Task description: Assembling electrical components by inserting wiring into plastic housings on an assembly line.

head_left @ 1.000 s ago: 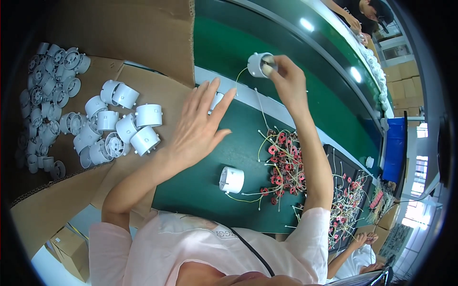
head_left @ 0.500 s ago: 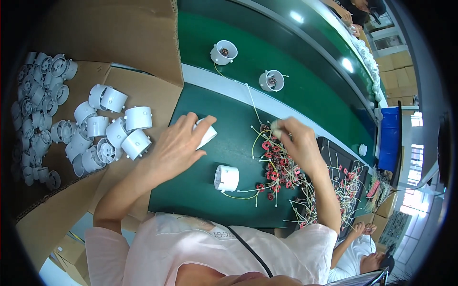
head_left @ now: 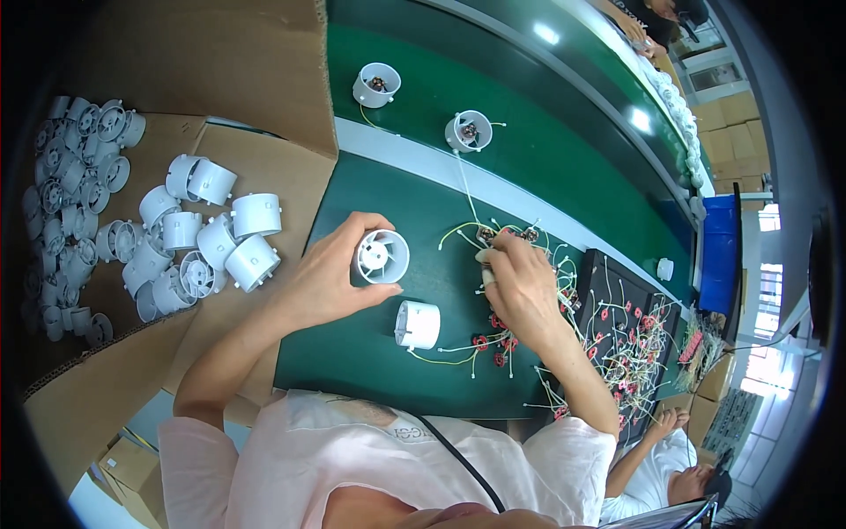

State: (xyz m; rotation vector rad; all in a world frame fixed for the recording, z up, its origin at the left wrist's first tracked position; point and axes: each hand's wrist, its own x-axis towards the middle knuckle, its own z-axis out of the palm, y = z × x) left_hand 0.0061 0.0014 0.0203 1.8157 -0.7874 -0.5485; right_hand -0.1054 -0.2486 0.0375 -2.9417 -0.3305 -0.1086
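My left hand grips a white round plastic housing by its sides, open end facing up, so the hub and spokes inside show. My right hand reaches into a pile of small wired motor coils with red parts, its fingers curled together. What those fingertips hold, if anything, is hidden beneath them. Just beyond them lies a copper-coloured coil with a pale wire. Between my hands and nearer to me, another white housing lies on its side on the green mat, a yellow-green wire trailing from it.
On the left, a cardboard box holds many white housings. Beyond the mat, a green conveyor belt carries housings with coils inside. A black tray of wired coils stands at right, near a blue bin. Co-workers sit farther off.
My left hand has turned its housing so the open end shows. My right hand has come down and left onto the coil pile. The housings on the belt have shifted left.
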